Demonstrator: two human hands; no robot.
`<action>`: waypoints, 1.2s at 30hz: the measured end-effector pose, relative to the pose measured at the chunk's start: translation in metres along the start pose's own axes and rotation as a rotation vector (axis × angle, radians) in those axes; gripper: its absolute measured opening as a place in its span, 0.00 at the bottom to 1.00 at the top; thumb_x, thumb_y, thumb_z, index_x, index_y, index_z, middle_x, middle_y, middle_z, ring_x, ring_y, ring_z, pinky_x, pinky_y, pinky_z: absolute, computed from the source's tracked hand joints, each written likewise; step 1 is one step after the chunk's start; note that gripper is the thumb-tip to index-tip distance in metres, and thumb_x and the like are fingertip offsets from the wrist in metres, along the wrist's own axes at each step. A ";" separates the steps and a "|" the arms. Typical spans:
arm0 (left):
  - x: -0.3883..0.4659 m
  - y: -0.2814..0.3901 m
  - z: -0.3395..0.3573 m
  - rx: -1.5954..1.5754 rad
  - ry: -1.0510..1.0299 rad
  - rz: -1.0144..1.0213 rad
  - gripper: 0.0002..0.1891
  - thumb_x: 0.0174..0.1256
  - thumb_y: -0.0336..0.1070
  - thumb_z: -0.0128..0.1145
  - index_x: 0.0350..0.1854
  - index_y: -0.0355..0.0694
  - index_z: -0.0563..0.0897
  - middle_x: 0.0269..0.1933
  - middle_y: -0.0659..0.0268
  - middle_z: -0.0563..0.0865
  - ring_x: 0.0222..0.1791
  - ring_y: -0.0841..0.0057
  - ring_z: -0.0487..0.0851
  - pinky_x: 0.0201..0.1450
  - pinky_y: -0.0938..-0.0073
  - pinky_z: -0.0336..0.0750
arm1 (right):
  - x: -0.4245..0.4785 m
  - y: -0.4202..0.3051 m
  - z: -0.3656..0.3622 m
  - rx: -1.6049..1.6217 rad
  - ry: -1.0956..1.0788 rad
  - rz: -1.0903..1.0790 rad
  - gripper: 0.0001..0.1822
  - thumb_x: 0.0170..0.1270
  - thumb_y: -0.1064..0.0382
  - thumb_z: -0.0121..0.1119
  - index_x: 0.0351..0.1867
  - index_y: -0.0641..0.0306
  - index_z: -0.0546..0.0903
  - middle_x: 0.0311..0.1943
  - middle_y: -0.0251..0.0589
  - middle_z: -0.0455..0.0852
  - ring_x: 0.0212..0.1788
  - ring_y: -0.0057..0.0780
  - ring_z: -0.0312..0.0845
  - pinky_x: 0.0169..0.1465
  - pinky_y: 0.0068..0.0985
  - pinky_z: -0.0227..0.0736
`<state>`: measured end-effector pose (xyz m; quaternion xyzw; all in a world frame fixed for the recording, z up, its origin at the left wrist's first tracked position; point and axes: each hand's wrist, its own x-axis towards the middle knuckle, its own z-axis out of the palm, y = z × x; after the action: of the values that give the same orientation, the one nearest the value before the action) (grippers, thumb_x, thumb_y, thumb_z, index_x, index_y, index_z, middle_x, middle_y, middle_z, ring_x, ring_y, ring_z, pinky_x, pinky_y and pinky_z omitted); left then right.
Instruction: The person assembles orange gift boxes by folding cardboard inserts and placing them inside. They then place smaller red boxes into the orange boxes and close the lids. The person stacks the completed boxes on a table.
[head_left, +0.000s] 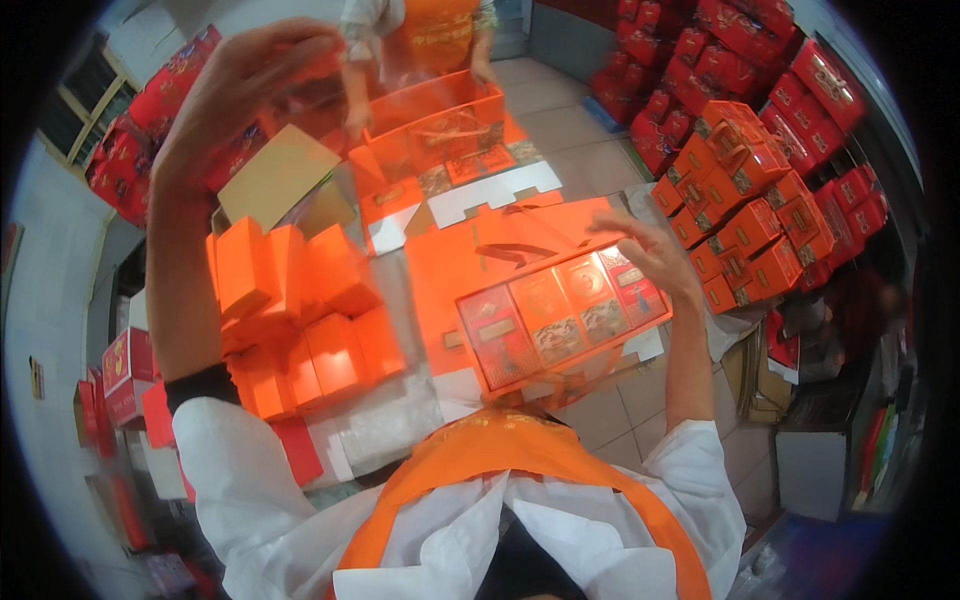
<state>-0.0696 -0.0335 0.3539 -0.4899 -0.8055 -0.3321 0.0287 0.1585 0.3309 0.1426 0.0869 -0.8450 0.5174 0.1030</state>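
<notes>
My right hand (654, 253) is at the far right corner of an orange gift box (480, 375), its fingers apart and holding nothing; whether it touches the rim, I cannot tell. Inside stand red packages (495, 334) at both ends with gold-orange packages (546, 304) between them. My left hand (281, 56) is raised and blurred at the upper left, above red goods and an opened brown carton (279, 176); its grip is not clear. Orange boxes (300, 360) are piled below my left forearm. Beyond the gift box lies a flat orange panel (450, 262) with ribbon handles.
Across the table a co-worker in an orange apron (439, 34) has both hands at another open orange box (439, 112). Finished-looking orange gift boxes (750, 217) are stacked at right, before red gift boxes (720, 60). A grey cabinet (814, 465) stands at lower right.
</notes>
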 end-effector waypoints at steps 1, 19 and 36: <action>0.001 -0.004 0.002 0.066 0.006 0.018 0.13 0.68 0.38 0.50 0.47 0.35 0.79 0.42 0.69 0.82 0.44 0.82 0.79 0.50 0.81 0.72 | -0.004 -0.005 0.009 0.107 -0.073 0.059 0.22 0.66 0.51 0.49 0.56 0.62 0.74 0.52 0.44 0.77 0.60 0.35 0.67 0.64 0.35 0.58; -0.063 -0.144 0.112 0.583 0.288 -0.089 0.11 0.62 0.37 0.51 0.45 0.45 0.80 0.32 0.65 0.84 0.29 0.72 0.82 0.33 0.69 0.74 | -0.086 0.141 0.120 -0.623 0.090 0.210 0.22 0.64 0.54 0.51 0.54 0.66 0.73 0.56 0.48 0.73 0.63 0.41 0.62 0.65 0.37 0.52; -0.356 -0.060 0.313 -0.063 -0.500 -0.169 0.29 0.55 0.30 0.54 0.63 0.43 0.66 0.66 0.52 0.63 0.65 0.55 0.61 0.66 0.56 0.53 | -0.278 0.118 0.046 -0.550 0.011 0.760 0.26 0.58 0.78 0.40 0.60 0.59 0.68 0.59 0.50 0.70 0.59 0.44 0.68 0.61 0.33 0.62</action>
<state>0.1535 -0.1491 -0.0527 -0.4885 -0.8148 -0.2269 -0.2145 0.3922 0.3545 -0.0525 -0.2620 -0.9221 0.2759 -0.0703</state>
